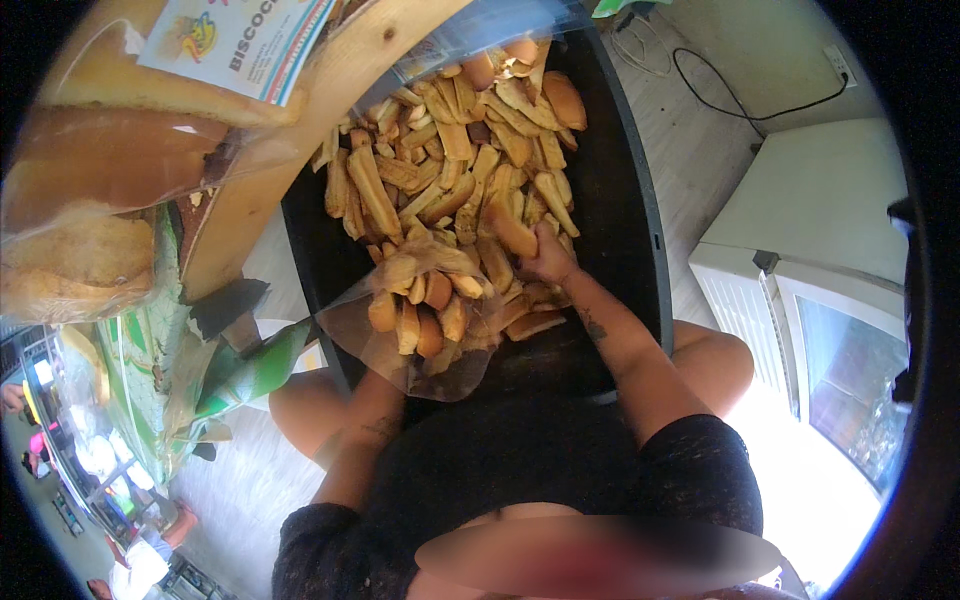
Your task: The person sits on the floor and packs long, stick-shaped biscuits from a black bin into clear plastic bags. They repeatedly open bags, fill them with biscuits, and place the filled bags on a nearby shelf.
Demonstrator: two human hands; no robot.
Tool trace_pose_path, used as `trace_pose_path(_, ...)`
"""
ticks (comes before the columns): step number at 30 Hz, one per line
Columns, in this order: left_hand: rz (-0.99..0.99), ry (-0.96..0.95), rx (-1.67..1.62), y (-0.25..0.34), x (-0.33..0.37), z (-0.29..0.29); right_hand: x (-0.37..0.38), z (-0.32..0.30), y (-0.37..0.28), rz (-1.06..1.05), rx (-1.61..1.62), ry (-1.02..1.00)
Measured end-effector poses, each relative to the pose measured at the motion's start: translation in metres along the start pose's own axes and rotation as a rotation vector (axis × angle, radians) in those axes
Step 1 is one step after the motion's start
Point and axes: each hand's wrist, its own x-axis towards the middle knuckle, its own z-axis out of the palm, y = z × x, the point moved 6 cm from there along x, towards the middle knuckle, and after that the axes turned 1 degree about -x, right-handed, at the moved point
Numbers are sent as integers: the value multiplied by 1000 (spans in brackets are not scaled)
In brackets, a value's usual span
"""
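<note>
A black bin [640,190] stands between my knees, holding a heap of toasted bread slices [455,145], golden with browner crusts. My right hand [548,257] reaches into the heap at its right side, fingers closed round one slice [512,232]. To the left, above the near part of the bin, is a clear plastic bag [360,325] partly filled with several upright slices [430,325]. My left hand [388,390] is at the lower side of this bag and holds it up; the bag and the bread hide its fingers.
A wooden board [350,60] at the upper left carries wrapped bread packs [110,150] and a printed label [235,45]. Green-and-white plastic packaging [150,380] hangs below it. At right stand a white appliance [820,190] and a black cable [735,95]. People show at the far lower left.
</note>
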Motion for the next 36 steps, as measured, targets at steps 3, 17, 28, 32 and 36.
trace_pose_path(3, 6, 15, -9, 0, 1, -2, -4, -14, 20, 188, 196, 210)
trace_pose_path(17, 24, 46, -33, 1, 13, -6, -2, 69, 125, 699, 817, 428)
trace_pose_path(28, 69, -10, -83, 6, 20, -8, 34, 57, 49, 713, 91, 265)
trace_pose_path(32, 34, -299, -270, 10, 22, 13, 31, 28, 36, 441, 22, 357)
trace_pose_path(36, 134, 17, -174, 14, 23, 13, 53, -2, 47, 256, 87, 303)
